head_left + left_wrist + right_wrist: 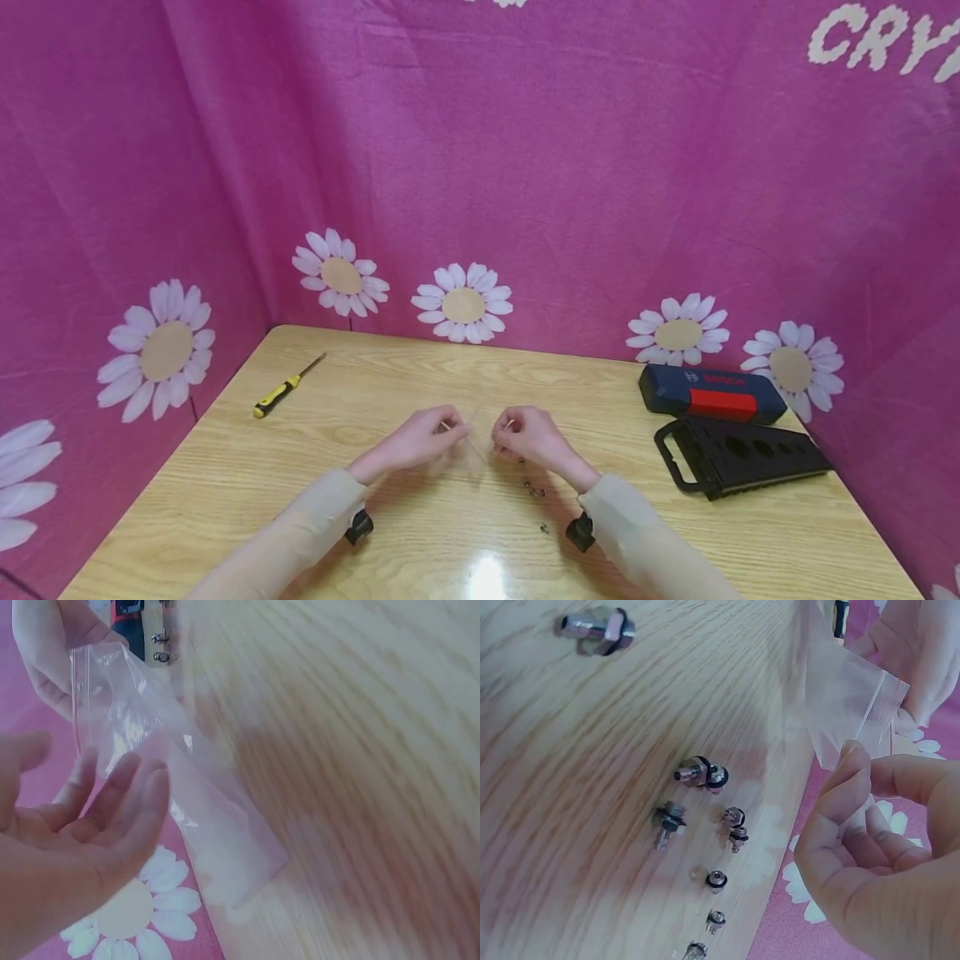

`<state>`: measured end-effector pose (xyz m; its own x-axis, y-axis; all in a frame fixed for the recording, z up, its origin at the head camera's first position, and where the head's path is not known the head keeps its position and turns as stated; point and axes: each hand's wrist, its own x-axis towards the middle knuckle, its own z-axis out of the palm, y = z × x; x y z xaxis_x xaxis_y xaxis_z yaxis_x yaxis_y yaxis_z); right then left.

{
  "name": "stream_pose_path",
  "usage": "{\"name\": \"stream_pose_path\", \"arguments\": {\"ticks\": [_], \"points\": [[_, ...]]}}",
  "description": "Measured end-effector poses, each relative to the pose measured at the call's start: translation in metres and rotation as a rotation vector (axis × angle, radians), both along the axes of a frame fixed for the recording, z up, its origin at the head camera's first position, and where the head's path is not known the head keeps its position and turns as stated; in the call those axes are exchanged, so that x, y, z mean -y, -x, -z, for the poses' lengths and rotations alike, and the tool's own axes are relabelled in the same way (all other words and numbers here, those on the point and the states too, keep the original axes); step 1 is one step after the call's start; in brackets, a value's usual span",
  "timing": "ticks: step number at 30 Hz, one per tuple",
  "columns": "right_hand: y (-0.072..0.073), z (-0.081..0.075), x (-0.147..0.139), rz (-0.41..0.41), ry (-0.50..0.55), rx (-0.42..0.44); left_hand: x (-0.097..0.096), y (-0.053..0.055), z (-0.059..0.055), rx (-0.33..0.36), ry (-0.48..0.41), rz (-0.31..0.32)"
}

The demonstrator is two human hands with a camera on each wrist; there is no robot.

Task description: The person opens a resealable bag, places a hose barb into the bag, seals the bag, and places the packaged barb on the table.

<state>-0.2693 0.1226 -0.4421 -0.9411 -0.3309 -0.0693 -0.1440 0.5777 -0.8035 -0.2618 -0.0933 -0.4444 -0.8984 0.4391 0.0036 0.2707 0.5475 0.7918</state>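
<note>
zip-seal bag [214, 825] | clear, creased, slack plastic | over table [375, 765] | edge pinched by right fingers [831, 810]

Cloth-walled work booth: daisy-print hangings [495, 183] on 3 sides, wood-grain table [585, 392], 1 screwdriver [282, 391]

In the head view the zip-lock bag [474, 450] is blurred to a faint smear, and the metal fittings [534, 492] to its right are shown too small for their shape to be told. Far above and right of the bag, the lettering [877, 37] is cut off past "CRY". In the right wrist view, the lowest fitting [694, 951], below and left of the bag, is clipped by the bottom edge; above the bag, most of the screwdriver [841, 621] is cut off. Beside the bag in the left wrist view, the left hand [82, 832] is cropped by the left edge.
</note>
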Motion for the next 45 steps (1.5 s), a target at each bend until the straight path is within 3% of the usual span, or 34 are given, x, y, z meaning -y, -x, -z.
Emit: {"name": "stream_pose_path", "arguments": {"ticks": [4,13,22,31,37,45], "points": [[0.0,-0.002,-0.001,-0.012,-0.003,0.007,0.0,0.0,0.0,-0.045,0.002,0.01],[0.001,0.0,0.0,-0.048,-0.001,0.013,-0.005,-0.003,0.011,-0.15,0.246,0.162],[0.0,-0.004,0.0,-0.07,0.033,0.051,-0.007,-0.003,0.016,-0.229,0.318,0.174],[-0.002,-0.006,-0.002,-0.072,0.049,0.069,-0.009,0.003,0.024,-0.2,0.206,0.121],[0.0,-0.005,-0.004,-0.057,0.051,0.087,-0.007,0.005,0.026,-0.148,0.115,0.123],[-0.001,-0.004,-0.008,-0.038,0.061,0.118,-0.006,0.008,0.028,-0.134,0.028,0.127]]}}
